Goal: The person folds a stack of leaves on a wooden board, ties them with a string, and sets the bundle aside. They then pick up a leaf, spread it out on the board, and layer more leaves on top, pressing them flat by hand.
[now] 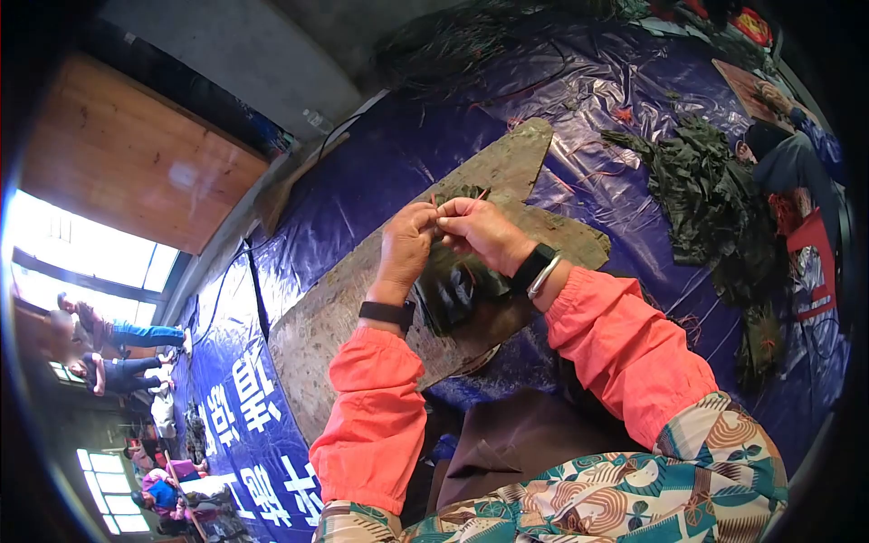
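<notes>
Both my hands meet over a worn, dirt-stained board (330,321). My left hand (407,244) pinches a thin reddish strand, and my right hand (484,233) pinches it too, fingertips close together. Short red ends (482,194) stick up beside the fingers. Below the hands a dark green leafy bundle (453,294) lies on the board, partly hidden by my right hand and wrist.
A blue tarp (362,172) with white characters spreads around the board. Dark green leaves (701,195) are heaped at right, near a seated person (787,163). More strands (453,50) lie at the top. Several people are at far left.
</notes>
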### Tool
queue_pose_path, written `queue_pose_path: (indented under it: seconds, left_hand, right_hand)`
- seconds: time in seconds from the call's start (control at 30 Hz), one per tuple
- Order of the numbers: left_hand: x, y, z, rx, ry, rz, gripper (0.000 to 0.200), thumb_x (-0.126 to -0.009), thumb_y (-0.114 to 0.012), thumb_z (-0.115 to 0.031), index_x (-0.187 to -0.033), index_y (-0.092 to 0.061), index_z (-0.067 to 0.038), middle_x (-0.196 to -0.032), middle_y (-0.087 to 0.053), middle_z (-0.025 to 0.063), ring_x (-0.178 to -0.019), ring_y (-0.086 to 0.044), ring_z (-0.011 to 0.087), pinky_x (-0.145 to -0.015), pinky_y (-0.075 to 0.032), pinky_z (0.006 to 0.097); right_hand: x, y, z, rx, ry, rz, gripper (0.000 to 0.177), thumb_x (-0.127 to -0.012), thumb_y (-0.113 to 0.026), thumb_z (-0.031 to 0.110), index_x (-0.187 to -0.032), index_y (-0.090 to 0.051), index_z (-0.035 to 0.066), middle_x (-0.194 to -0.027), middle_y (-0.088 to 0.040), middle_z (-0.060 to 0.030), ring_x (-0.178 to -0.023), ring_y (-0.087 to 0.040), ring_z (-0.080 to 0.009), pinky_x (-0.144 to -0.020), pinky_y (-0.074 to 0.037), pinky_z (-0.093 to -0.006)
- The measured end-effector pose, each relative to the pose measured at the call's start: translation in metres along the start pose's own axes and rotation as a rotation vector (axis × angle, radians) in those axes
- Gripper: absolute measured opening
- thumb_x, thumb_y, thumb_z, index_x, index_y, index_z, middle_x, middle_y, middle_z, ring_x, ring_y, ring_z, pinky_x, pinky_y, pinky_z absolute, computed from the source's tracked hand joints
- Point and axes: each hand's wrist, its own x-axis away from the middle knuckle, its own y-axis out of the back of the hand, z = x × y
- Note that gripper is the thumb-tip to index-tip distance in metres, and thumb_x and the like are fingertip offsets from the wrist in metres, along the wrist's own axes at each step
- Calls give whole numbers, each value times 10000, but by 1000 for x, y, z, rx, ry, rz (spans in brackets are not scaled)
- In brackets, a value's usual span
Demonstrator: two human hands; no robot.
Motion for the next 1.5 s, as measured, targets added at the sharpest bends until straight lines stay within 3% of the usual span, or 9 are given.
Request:
queue_pose_path:
  seconds: [0.07, 0.17, 0.33, 0.4, 0.87, 1.13, 1.23, 1.37, 1.5]
  left_hand:
    - [-4, -4, 6, -20, -3, 0, 173, -853, -635, -45, -1014, -700, -34, -1064, -658, 73, -936, -623, 155, -821, -499, 256]
    - [-14, -6, 20, 128, 270, -227, 134, -835, -668, -80, -954, -727, -65, -771, -683, 24, -682, -635, 126, -637, -505, 252]
    - [-27, 5, 34, 375, 476, -347, 125, -874, -658, -114, -963, -691, -33, -759, -669, 29, -571, -588, 62, -462, -452, 195]
    - [-29, 5, 39, 382, 471, -390, 134, -869, -662, -104, -976, -663, -24, -763, -666, 36, -565, -588, 68, -454, -454, 193]
    - [-34, 12, 38, 615, 496, -368, 65, -908, -602, -28, -962, -591, 6, -842, -638, 88, -676, -645, 151, -572, -567, 252]
    - [-45, 20, 42, 669, 406, -492, 104, -909, -628, -87, -993, -613, -28, -877, -655, 66, -738, -650, 127, -631, -554, 225]
    - [-40, 18, 26, 457, 277, -272, 107, -915, -628, -124, -988, -642, -47, -891, -667, 50, -700, -622, 91, -581, -504, 197]
    - [-34, 5, 10, 441, 315, -23, 143, -907, -644, -157, -996, -668, -48, -820, -660, 3, -604, -525, 35, -530, -413, 174]
    - [-32, 1, 11, 176, 307, -42, 185, -888, -659, -162, -1022, -665, -35, -752, -632, -23, -558, -491, 29, -502, -386, 187]
  right_hand:
    - [-2, 0, -2, -86, -1, -21, 98, -937, -502, 39, -973, -593, 48, -847, -619, -16, -682, -598, -97, -610, -505, -228]
    - [-3, -1, -4, -160, -4, -121, 169, -946, -462, -4, -1106, -515, 7, -922, -605, -74, -746, -623, -144, -694, -552, -259]
    - [0, -2, 1, -42, -101, -123, 190, -942, -448, -21, -1125, -498, -20, -948, -599, -111, -785, -648, -186, -707, -580, -303]
    - [3, -2, 0, -58, -87, -100, 111, -931, -475, -11, -1021, -538, -29, -878, -619, -117, -705, -661, -201, -603, -581, -312]
    - [7, -4, -2, 149, -109, -179, 79, -896, -599, 66, -925, -591, -7, -761, -637, -88, -606, -647, -169, -487, -540, -279]
    - [14, -9, -15, 993, 247, -191, 84, -761, -688, 129, -787, -727, 59, -701, -670, -129, -586, -645, -217, -622, -513, -355]
    - [9, -6, -16, 872, 156, -167, 105, -841, -666, 116, -883, -703, 27, -651, -631, -39, -541, -586, -108, -503, -467, -284]
    - [7, -7, -9, 649, 39, -218, 122, -850, -657, 116, -898, -692, 9, -631, -605, -24, -530, -556, -100, -501, -454, -272]
    - [16, -8, -7, 526, 108, -227, 110, -859, -642, 95, -883, -671, -8, -632, -584, -11, -530, -536, -93, -489, -438, -255]
